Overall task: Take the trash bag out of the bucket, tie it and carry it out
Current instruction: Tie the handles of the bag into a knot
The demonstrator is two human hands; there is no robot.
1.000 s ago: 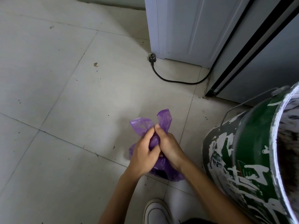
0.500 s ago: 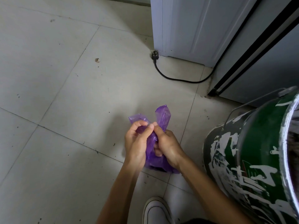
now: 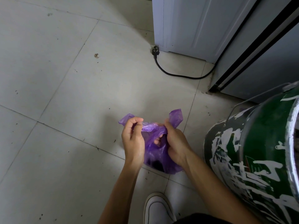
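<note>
A small purple trash bag [image 3: 156,156] rests on the tiled floor in front of me. My left hand [image 3: 133,138] pinches one ear of the bag at the left, and my right hand [image 3: 175,143] grips the other ear at the right. The two ears are stretched apart, with a twisted band of plastic between my hands. Dark contents show through the lower part of the bag. The green metal bucket [image 3: 258,152], its paint flaking white, stands at the right, close to my right forearm. Its wire handle hangs down on the near side.
A black power cord with its plug [image 3: 156,51] lies on the floor beyond the bag, beside a white appliance [image 3: 186,25]. A grey cabinet [image 3: 267,62] stands behind the bucket. My white shoe [image 3: 157,209] is just below the bag. Tiled floor stretches to the left.
My hands were pressed together over the bag's neck. Now they have drawn apart sideways, pulling the two ears out to left and right.
</note>
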